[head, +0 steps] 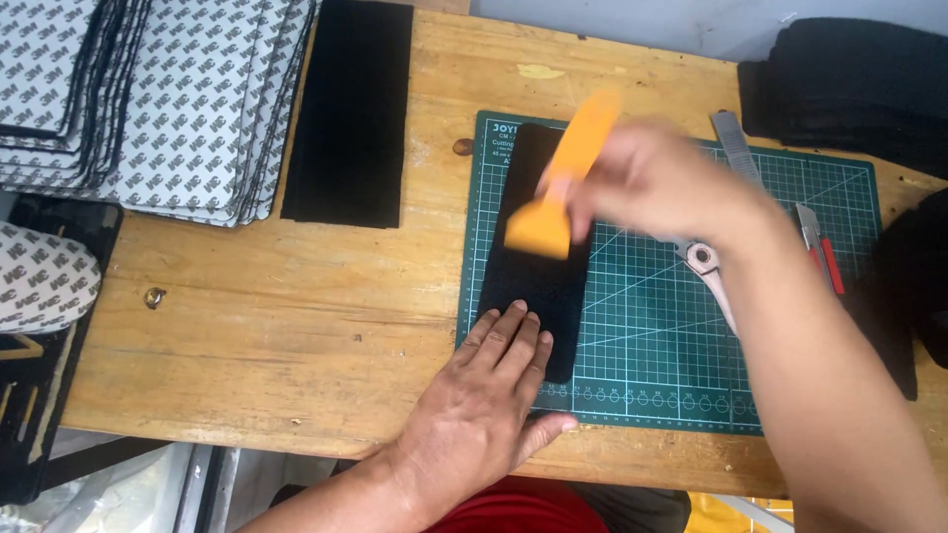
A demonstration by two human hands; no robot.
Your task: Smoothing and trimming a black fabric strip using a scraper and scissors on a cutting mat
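My right hand (657, 183), blurred, gripped an orange scraper (563, 178) by its handle; the scraper's long axis ran on a slant, handle pointing up and to the right, away from me, and its broad blade pointing down and to the left, resting on a black strip (538, 286). The strip lay on the left part of a green cutting mat (691, 326), its long axis running away from me, nearly parallel with the mat's left edge, its near end close to the mat's front edge. My left hand (489, 395) lay flat, fingers spread and closed on nothing, pressing the strip's near end, the thumb on the mat's front margin. Scissors (706, 262) lay on the mat, partly hidden under my right forearm, and a red-and-grey knife (820, 247) lay near the mat's right edge. The mat rested on a pale wooden table (296, 316), with a knot and a screw head showing in the boards. A second black strip (351, 114) lay at the table's far left, just beside stacks of sheets with patterned grey-and-white backing (188, 99). A pile of black pieces (849, 84) sat at the far right, against a pale wall (612, 20). A red garment (523, 508) showed below the table's front edge.
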